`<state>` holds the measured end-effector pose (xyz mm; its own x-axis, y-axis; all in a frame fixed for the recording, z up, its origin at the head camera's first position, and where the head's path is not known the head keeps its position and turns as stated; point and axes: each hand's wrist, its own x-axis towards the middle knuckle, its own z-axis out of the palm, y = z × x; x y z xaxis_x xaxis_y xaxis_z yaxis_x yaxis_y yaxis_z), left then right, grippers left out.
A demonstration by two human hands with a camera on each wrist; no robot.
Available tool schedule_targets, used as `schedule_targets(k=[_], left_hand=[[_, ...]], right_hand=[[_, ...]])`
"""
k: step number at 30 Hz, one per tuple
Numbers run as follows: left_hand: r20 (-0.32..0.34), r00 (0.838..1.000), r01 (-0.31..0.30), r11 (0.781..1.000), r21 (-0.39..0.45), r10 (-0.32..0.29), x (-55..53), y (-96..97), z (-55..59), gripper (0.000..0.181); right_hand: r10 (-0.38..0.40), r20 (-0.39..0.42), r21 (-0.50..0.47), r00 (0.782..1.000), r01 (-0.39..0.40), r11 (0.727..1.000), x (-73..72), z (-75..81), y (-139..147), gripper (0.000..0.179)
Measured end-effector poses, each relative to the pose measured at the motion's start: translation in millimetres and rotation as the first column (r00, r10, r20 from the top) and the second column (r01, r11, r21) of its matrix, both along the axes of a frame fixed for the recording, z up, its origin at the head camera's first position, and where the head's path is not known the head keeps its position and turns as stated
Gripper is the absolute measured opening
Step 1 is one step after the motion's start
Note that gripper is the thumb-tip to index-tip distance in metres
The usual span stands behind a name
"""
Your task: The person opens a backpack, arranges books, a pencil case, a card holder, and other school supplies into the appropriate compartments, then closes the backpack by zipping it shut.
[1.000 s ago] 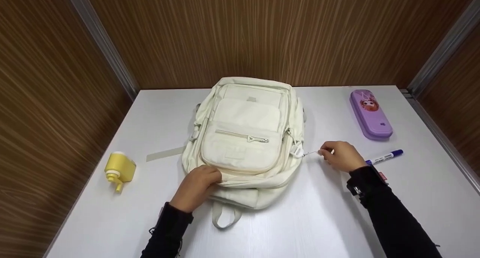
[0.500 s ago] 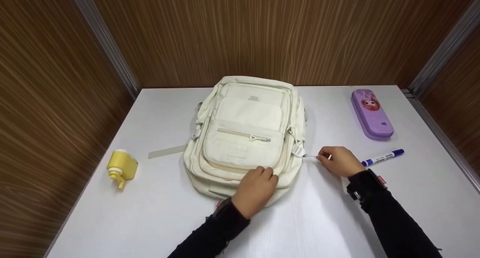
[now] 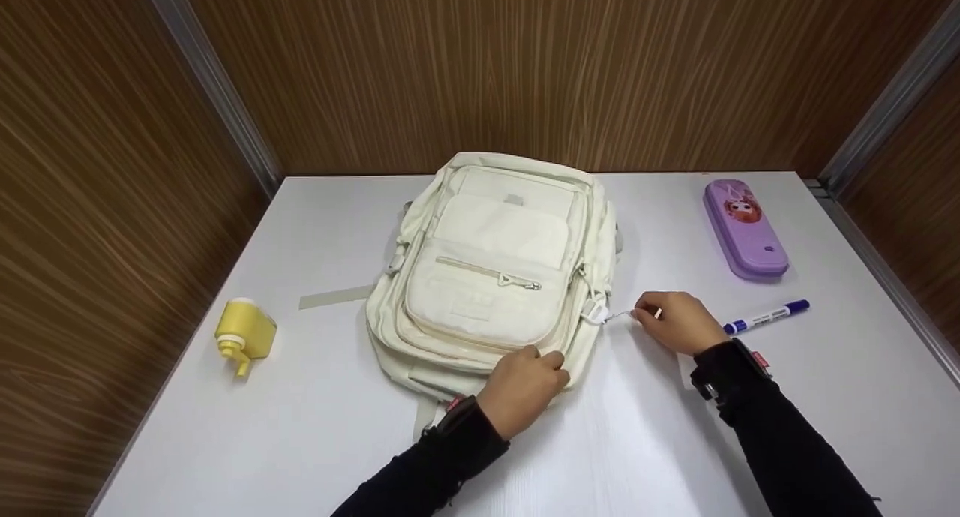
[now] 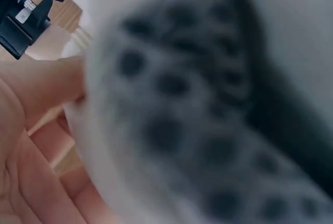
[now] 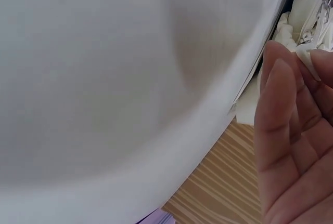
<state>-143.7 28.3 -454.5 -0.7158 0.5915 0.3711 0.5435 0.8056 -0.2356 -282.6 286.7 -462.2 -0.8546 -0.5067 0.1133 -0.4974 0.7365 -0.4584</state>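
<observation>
Left hand (image 3: 523,393): fingers grip the near edge of the cream backpack (image 3: 495,232). Right hand (image 3: 679,323): fingers pinch a white cord (image 3: 619,316) beside it.

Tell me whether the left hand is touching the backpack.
Touching: the left wrist view shows the left hand with its thumb against the pale backpack and other fingers partly hidden behind it.

Long black sleeves (image 3: 796,446), black wrist straps (image 3: 724,361), small red tags (image 3: 760,359), silvery fitting (image 3: 709,391)
</observation>
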Motion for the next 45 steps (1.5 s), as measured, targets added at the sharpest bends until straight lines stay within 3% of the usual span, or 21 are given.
schedule_targets(k=[4,7,16,19,24,30,33,36,40,45], left_hand=[[0.06,0.994,0.09,0.996,0.026,-0.091,5.2,-18.7,0.2,0.006],[0.128,0.984,0.119,0.991,0.063,-0.126,10.8,-34.0,1.1,0.012],[0.226,0.965,0.095,0.979,0.18,-0.135,24.0,-66.9,-2.1,0.011],[0.206,0.969,0.094,0.974,0.206,-0.137,25.8,-69.9,-4.7,0.01],[0.116,0.984,0.105,0.968,0.228,-0.134,27.5,-69.4,-8.7,0.007],[0.053,0.987,0.125,0.94,0.318,-0.15,31.2,-70.5,-11.3,0.008],[0.068,0.989,0.095,0.927,0.362,-0.128,35.1,-76.9,-7.3,0.018],[0.106,0.992,0.016,0.919,0.395,-0.063,40.5,-89.2,-1.0,0.027],[0.141,0.989,-0.103,0.906,0.41,0.048,47.1,-112.8,3.9,0.037],[0.167,0.977,-0.194,0.884,0.425,0.134,49.7,-135.4,-1.8,0.04]], right_hand=[[0.005,-0.003,0.007,1.0,-0.005,1.0,-0.2,-0.1,-2.4,0.008],[0.001,-0.002,0.01,1.0,-0.001,1.0,0.5,-0.2,-3.7,0.008],[0.078,0.057,0.005,0.995,-0.078,0.997,5.4,-5.0,-9.5,0.007],[0.091,0.095,0.009,0.991,-0.093,0.996,7.8,-5.6,-10.4,0.008],[0.101,0.122,0.016,0.987,-0.103,0.995,10.3,-4.2,-11.9,0.009],[0.033,0.045,-0.027,0.998,-0.031,0.999,12.8,5.5,-18.6,0.007],[-0.006,-0.033,-0.077,0.999,0.003,0.997,16.9,11.8,-28.6,0.009],[0.0,-0.092,-0.095,0.996,-0.009,0.995,22.9,16.6,-43.0,0.012],[0.02,-0.116,-0.042,0.993,-0.025,0.999,29.4,18.1,-62.3,0.019],[-0.013,-0.139,0.04,0.99,0.019,0.999,33.2,13.9,-76.1,0.024]])
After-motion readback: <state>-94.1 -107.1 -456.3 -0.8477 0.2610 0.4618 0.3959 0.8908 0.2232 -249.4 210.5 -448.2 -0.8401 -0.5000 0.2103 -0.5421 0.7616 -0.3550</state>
